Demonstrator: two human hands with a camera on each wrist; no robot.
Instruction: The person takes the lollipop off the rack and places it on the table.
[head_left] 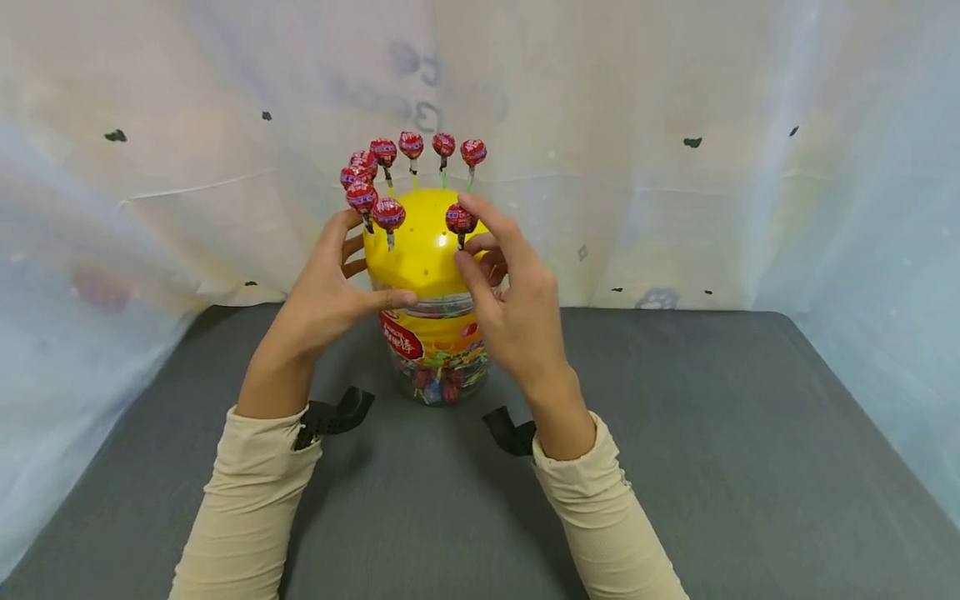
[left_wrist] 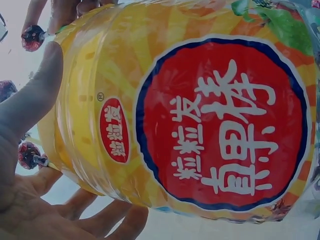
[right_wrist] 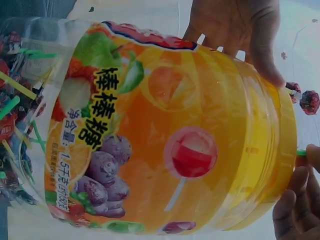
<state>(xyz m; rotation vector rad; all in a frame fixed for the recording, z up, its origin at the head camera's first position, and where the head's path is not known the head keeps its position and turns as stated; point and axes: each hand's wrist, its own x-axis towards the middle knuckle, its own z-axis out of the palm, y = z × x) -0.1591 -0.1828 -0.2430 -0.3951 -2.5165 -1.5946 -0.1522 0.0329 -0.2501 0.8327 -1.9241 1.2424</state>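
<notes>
A clear plastic candy jar (head_left: 442,367) with a yellow lid (head_left: 431,242) stands upright on the table. Several red-wrapped lollipops (head_left: 411,145) stand along the lid's edge, sticks down. My left hand (head_left: 318,292) grips the jar at its lid from the left, thumb (left_wrist: 37,87) across the front. At the lid's front right my right hand (head_left: 521,300) pinches another lollipop (head_left: 461,218) between thumb and forefinger, its head up. In the right wrist view a short green stick (right_wrist: 301,153) shows between the right fingers and the lid. Loose lollipops (right_wrist: 15,120) fill the jar's bottom.
The dark grey tabletop (head_left: 712,442) spreads around the jar. Pale sheeting (head_left: 600,125) hangs behind it and at both sides. Black straps (head_left: 341,412) sit at the wrists, beside beige sleeves (head_left: 243,500).
</notes>
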